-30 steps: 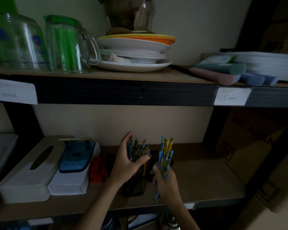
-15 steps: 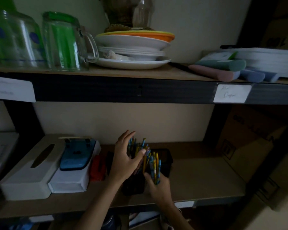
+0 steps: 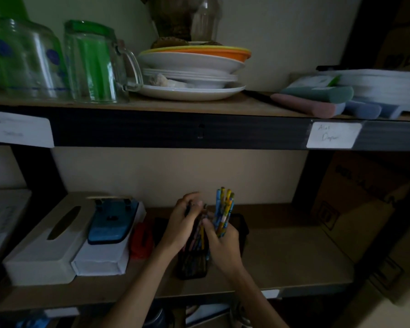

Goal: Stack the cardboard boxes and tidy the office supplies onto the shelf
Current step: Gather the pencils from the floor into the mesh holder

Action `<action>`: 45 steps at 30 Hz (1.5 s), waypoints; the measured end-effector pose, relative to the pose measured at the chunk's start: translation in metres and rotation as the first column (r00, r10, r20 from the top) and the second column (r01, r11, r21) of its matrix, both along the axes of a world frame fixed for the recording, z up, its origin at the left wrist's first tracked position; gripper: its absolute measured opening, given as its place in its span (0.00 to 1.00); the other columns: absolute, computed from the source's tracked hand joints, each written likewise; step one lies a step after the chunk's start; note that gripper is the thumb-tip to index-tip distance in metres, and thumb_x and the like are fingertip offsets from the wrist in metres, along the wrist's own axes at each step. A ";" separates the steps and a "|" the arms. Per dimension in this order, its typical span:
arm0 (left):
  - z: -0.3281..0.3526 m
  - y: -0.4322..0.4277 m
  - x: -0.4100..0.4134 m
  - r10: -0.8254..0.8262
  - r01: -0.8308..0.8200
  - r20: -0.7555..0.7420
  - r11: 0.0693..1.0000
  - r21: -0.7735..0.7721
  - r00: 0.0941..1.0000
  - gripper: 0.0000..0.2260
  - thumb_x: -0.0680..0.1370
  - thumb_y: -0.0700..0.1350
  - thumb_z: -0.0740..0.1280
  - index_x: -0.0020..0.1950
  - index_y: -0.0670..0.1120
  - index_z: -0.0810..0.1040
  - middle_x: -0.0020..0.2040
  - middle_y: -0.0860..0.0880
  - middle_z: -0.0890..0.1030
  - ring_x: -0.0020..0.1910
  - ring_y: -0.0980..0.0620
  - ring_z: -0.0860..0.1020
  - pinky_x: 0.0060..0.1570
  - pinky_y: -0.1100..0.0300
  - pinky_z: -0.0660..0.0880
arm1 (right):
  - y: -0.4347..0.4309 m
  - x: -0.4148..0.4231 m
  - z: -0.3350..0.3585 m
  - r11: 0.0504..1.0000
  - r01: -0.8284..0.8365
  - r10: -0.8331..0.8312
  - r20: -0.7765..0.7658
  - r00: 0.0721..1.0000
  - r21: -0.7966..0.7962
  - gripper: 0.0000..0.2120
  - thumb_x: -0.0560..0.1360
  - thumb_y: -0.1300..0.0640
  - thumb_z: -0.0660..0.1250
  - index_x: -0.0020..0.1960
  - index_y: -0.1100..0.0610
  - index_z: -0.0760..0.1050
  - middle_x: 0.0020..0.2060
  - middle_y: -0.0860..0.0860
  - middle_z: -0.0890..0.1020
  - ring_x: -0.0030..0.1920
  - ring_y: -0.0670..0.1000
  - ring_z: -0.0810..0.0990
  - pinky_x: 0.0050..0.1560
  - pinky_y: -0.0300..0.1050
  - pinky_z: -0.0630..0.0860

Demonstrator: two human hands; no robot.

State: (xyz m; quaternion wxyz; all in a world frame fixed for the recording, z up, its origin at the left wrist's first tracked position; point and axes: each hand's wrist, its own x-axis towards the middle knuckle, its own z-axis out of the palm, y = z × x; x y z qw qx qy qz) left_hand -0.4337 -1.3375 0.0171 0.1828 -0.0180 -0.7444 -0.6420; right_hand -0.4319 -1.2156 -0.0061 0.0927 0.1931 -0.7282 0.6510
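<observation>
Now, the right hand (image 3: 223, 245) has its fingers (image 3: 207, 224) curled tight round a bundle of patterned pencils (image 3: 224, 209), held upright just above the black holder (image 3: 192, 266) on the lower shelf (image 3: 282, 256). On the other side, the left hand (image 3: 180, 228) has its fingers bent round the tops of the standing pencils (image 3: 200, 235) in that holder, slightly blurred. Both forearms reach up from below, wrists close together.

- A pencil holder (image 3: 192, 263) with pencils (image 3: 224, 211) in it is set mid-way along the lower shelf (image 3: 282, 252).
- Left of it, a small item (image 3: 141, 240), a flat box (image 3: 100, 259) with a hole punch (image 3: 111, 223) on top, and a tissue box (image 3: 45, 242) are lined up.
- A cardboard box (image 3: 355, 209) is stood beside the shelf, at right.
- On the upper shelf (image 3: 199, 106), a glass mug (image 3: 92, 65) is placed left of stacked plates (image 3: 189, 74).
</observation>
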 end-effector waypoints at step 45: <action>-0.031 -0.019 -0.003 -0.266 0.258 0.090 0.962 0.090 0.960 0.44 0.63 0.41 0.78 0.73 0.48 0.59 0.63 0.45 0.76 0.61 0.50 0.77 0.59 0.53 0.75 | -0.024 -0.018 0.000 0.934 0.224 -0.184 0.162 0.969 -0.279 0.05 0.79 0.54 0.61 0.50 0.52 0.75 0.44 0.51 0.80 0.44 0.41 0.79 0.44 0.36 0.76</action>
